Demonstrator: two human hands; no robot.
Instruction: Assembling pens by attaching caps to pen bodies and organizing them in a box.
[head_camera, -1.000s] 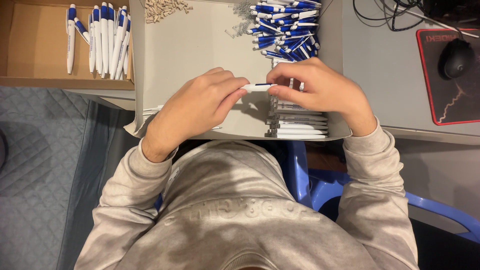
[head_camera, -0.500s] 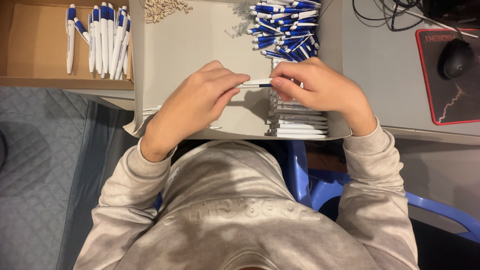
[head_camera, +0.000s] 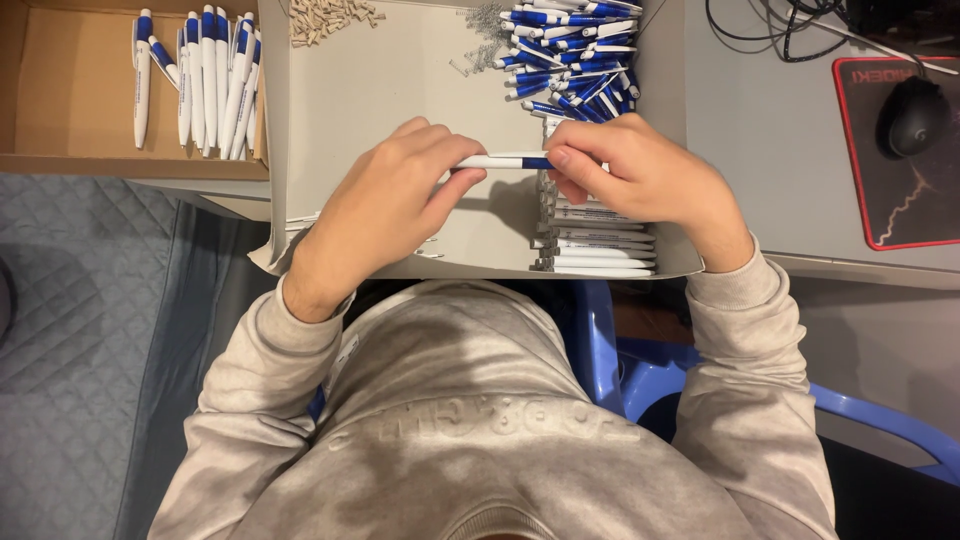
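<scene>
Hands meet in the middle of the frame over a grey cardboard sheet (head_camera: 400, 110), both pinching the same white and blue pen (head_camera: 505, 161), which sits level between them. Left hand (head_camera: 395, 205) comes in from the lower left, thumb and fingertips closed on the white end of the barrel. Right hand (head_camera: 640, 175) comes from the right, fingers curled tight on the blue end, so neither hand is spread wide, both are holding that one pen.

Just below the right hand there's a stack of white pen barrels (head_camera: 597, 240) lying flat in a neat column, partly hidden under the palm. Up at the top centre-right is a messy pile of blue pen parts (head_camera: 575, 60), with some small metal springs (head_camera: 482, 40) just left of it. Top centre has a little heap of tan tips (head_camera: 330, 18).

Upper left of the frame, a brown cardboard box (head_camera: 60, 110) holds a row of finished pens (head_camera: 195, 75) side by side. Far right: black computer mouse (head_camera: 912, 115) on a red-edged mouse pad (head_camera: 900, 200). Blue chair (head_camera: 640, 370) shows at the bottom, under the grey sweatshirt sleeves.
</scene>
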